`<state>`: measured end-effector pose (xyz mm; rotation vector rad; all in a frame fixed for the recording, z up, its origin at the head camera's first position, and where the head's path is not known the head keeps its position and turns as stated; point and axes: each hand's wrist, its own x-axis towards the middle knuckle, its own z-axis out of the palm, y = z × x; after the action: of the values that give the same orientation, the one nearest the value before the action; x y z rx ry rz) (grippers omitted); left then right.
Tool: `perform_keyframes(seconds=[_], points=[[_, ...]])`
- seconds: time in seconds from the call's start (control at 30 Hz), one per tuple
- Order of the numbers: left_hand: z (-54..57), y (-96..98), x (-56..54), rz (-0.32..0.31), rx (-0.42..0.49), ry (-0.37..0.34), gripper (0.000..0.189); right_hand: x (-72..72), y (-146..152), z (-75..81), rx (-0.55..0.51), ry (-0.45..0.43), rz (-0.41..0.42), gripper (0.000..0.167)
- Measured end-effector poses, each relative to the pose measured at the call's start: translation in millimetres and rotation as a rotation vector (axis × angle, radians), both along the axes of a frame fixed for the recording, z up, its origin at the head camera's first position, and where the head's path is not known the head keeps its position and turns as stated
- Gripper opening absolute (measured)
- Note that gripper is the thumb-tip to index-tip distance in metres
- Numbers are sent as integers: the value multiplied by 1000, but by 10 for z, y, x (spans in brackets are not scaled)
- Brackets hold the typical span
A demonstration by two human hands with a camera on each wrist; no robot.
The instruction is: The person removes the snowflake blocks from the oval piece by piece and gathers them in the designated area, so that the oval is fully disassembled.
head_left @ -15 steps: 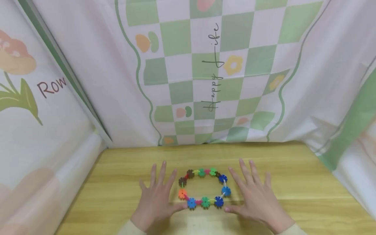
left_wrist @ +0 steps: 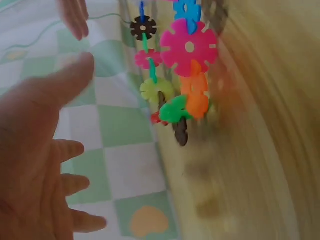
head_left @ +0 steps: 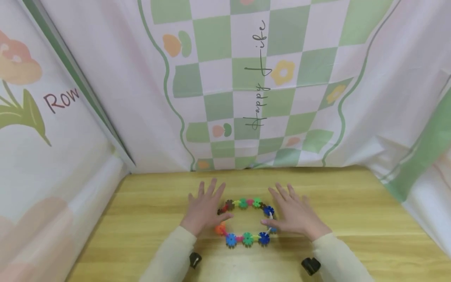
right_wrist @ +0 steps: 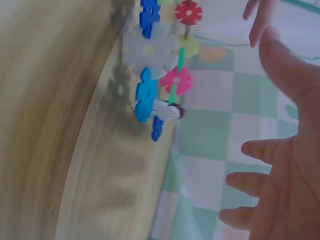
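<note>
A closed ring of linked plastic snowflake discs [head_left: 248, 238] in many colours lies on the wooden table in the head view. My left hand [head_left: 204, 207], fingers spread, hovers over the ring's left side and hides part of it. Over the right side my right hand [head_left: 296, 213] is spread the same way, its thumb overlapping the ring in this view. Neither hand holds anything. Part of the ring, with a pink disc [left_wrist: 190, 47], shows beyond the left palm in the left wrist view. From the right wrist, a whitish disc [right_wrist: 150, 50] stands out on the ring.
The wooden table [head_left: 148, 207] meets a hanging cloth [head_left: 250, 149] with green checks at its back edge. More printed cloth [head_left: 70, 149] hangs along the left side. A black wrist strap piece [head_left: 311, 266] sits under the right sleeve, another [head_left: 195, 259] by the left.
Both hands have moved forward and inward, from beside the ring to over its sides. The sleeves and black wrist pieces have come into view. The ring lies in about the same place.
</note>
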<state>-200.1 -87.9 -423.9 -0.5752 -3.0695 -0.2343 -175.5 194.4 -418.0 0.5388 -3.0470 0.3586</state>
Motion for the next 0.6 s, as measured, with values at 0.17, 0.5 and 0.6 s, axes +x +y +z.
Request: perform_keyframes(seconds=[0.17,0.5,0.6], points=[[-79,229,-245,-83,42,22,57,-188,-38,-83,-19,-92,4,86],[-221,670,-472,-173,87,-75,45,-440,-192,-289,-53,-72,-26,25],[-263,740,-491,-194,84,-98,43,-471,-213,-331,-87,-91,-50,16]])
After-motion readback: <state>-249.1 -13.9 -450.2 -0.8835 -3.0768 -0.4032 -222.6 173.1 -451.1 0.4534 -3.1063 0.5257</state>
